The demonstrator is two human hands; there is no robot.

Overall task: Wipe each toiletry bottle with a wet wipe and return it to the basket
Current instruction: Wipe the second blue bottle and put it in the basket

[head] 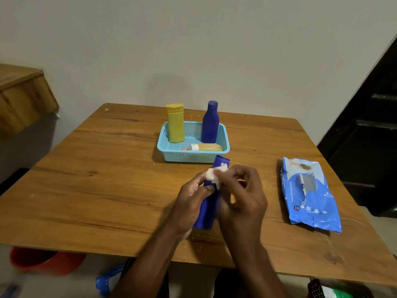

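A blue bottle (pixel 207 208) tilts away from me above the table's near middle, gripped around its body by my left hand (pixel 189 203). My right hand (pixel 242 196) pinches a crumpled white wet wipe (pixel 214 174) against the bottle's upper part. Behind them the light blue basket (pixel 193 157) holds a yellow bottle (pixel 175 123) standing at its left. A dark blue bottle (pixel 210 123) stands at its right, and a small yellow bottle (pixel 207 147) lies along the front.
A blue pack of wet wipes (pixel 309 194) lies flat on the wooden table (pixel 107 190) to the right. A red bucket (pixel 43 261) sits on the floor under the left front edge. A dark cabinet (pixel 369 136) stands at the right.
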